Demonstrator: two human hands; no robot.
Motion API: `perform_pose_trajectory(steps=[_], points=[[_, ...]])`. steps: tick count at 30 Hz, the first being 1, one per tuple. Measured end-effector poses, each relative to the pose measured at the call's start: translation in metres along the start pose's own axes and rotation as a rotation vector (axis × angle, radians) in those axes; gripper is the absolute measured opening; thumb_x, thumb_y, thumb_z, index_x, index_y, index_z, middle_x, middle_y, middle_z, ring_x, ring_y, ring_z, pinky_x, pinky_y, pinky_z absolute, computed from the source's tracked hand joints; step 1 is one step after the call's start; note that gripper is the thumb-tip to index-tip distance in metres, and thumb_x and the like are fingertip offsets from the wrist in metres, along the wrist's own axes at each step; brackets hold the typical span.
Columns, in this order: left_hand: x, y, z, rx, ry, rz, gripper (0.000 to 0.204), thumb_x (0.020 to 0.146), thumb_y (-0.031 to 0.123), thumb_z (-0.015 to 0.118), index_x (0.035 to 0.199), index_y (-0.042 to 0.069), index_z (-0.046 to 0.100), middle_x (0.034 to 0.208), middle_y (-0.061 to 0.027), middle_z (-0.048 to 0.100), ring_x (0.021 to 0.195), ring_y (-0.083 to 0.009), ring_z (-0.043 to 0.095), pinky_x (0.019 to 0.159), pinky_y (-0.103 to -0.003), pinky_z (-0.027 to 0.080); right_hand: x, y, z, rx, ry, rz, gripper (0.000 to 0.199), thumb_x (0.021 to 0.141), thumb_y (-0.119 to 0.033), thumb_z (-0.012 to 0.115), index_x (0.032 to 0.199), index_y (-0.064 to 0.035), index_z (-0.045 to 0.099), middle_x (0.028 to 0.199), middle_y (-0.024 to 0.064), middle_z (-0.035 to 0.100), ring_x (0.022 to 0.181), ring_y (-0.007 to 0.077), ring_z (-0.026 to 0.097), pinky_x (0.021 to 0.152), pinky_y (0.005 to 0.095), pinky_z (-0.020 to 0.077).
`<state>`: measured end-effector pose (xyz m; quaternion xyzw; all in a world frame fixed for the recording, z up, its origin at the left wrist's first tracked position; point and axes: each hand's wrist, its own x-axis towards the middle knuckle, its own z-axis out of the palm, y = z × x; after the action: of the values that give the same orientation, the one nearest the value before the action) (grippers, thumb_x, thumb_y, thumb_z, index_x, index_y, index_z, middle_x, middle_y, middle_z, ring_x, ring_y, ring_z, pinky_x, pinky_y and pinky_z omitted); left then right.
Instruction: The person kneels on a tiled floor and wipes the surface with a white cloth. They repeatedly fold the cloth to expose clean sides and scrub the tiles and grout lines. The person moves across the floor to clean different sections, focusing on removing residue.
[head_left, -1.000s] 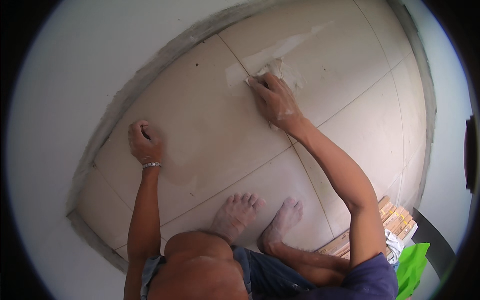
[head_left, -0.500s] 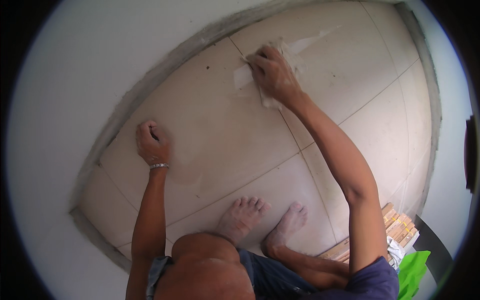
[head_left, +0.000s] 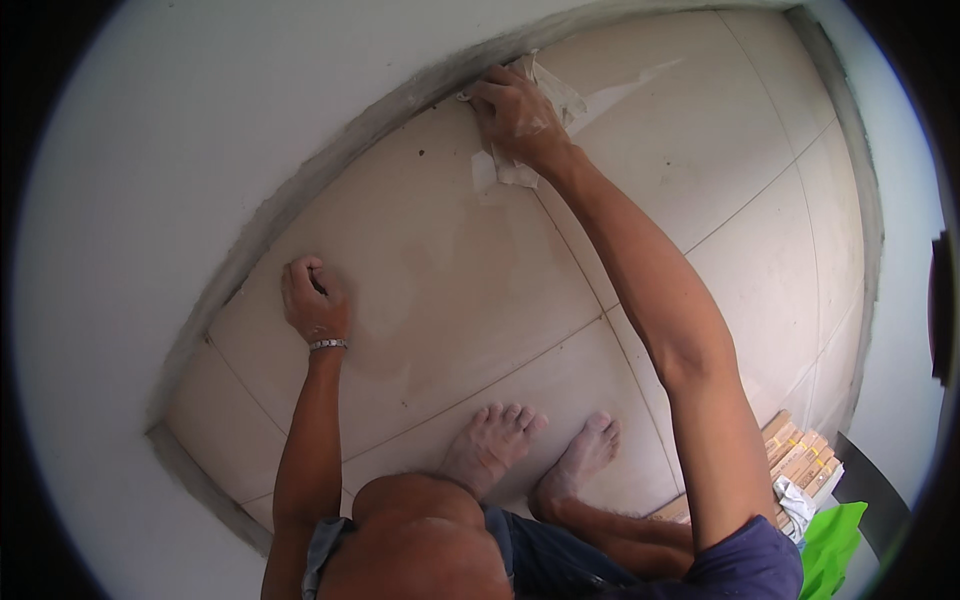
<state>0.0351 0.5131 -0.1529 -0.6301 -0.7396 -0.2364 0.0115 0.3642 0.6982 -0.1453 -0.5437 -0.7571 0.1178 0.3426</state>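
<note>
Near the far wall, my right hand (head_left: pixel 520 118) grips a crumpled, off-white cloth (head_left: pixel 552 92) and presses it on the beige tile floor (head_left: pixel 400 270). The cloth spreads out past my fingers on both sides. A pale wet-looking streak (head_left: pixel 635 85) runs off to the right of it. My left hand (head_left: pixel 317 300) rests on the floor at the left, its fingers curled into a loose fist with nothing seen in them. A metal bracelet (head_left: pixel 328 344) circles that wrist.
A grey cement strip (head_left: pixel 330 160) edges the floor along the white wall (head_left: pixel 200 130). My bare, dusty feet (head_left: pixel 495 440) stand on the tiles. At the lower right lie long cardboard boxes (head_left: pixel 800 455), a white crumpled bag (head_left: pixel 795 505) and a bright green sheet (head_left: pixel 832 545).
My right hand has slid the cloth forward and a little left, up to the cement strip. My left hand stays about where it was on the floor.
</note>
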Motion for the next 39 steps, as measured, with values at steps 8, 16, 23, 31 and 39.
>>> perform_pose_trajectory(steps=[8, 16, 23, 31, 39], points=[[-0.001, -0.004, 0.001, 0.001, 0.035, 0.052, 0.014, 0.088, 0.003, 0.058, 0.1, 0.01, 0.06, 0.093, -0.0045, 0.06, 0.082, -0.025, 0.063, 0.069, -0.041, 0.051, -0.03, -0.012, -0.011, 0.11, -0.154, -0.122, 0.016, 0.091, -0.002, 0.064, 0.101, -0.0017, 0.076, 0.103, 0.0127, 0.068, 0.103, 0.034, 0.065, 0.091, 0.0443, 0.0547], [0.0, -0.002, -0.001, -0.031, -0.008, -0.006, 0.013, 0.088, 0.004, 0.058, 0.098, 0.011, 0.061, 0.091, -0.0023, 0.06, 0.077, -0.0211, 0.063, 0.068, -0.039, 0.051, -0.167, -0.04, -0.097, 0.091, -0.389, -0.108, 0.013, 0.086, 0.0, 0.064, 0.099, 0.0012, 0.062, 0.103, 0.0177, 0.062, 0.101, 0.0382, 0.063, 0.086, 0.0474, 0.0528], [0.008, 0.003, 0.008, -0.115, -0.064, 0.108, 0.023, 0.091, 0.007, 0.06, 0.113, 0.01, 0.066, 0.104, -0.0068, 0.066, 0.093, -0.0256, 0.065, 0.084, -0.042, 0.051, -0.202, -0.059, -0.243, 0.366, -1.515, 0.607, 0.013, 0.096, -0.014, 0.059, 0.097, -0.0017, 0.065, 0.096, 0.0163, 0.069, 0.093, 0.0318, 0.067, 0.084, 0.0442, 0.0517], [0.017, 0.172, 0.049, -0.136, -0.51, 0.585, 0.08, 0.097, 0.03, 0.059, 0.156, -0.014, 0.026, 0.167, -0.0293, 0.021, 0.159, -0.0414, 0.015, 0.129, -0.054, 0.013, -0.259, -0.074, -0.377, 0.516, -0.967, 1.459, 0.012, 0.106, -0.016, 0.058, 0.102, -0.0061, 0.064, 0.087, -0.0018, 0.062, 0.081, 0.0075, 0.054, 0.072, 0.026, 0.0447], [-0.042, 0.209, 0.044, -0.173, -0.757, 0.936, 0.08, 0.102, 0.043, 0.052, 0.157, -0.01, 0.029, 0.167, -0.0269, 0.025, 0.158, -0.0387, 0.018, 0.128, -0.055, 0.015, -0.376, -0.116, -0.363, 0.54, -0.239, 1.837, 0.029, 0.107, -0.035, 0.059, 0.09, -0.0112, 0.06, 0.075, -0.003, 0.056, 0.062, 0.0077, 0.052, 0.056, 0.0247, 0.0445]])
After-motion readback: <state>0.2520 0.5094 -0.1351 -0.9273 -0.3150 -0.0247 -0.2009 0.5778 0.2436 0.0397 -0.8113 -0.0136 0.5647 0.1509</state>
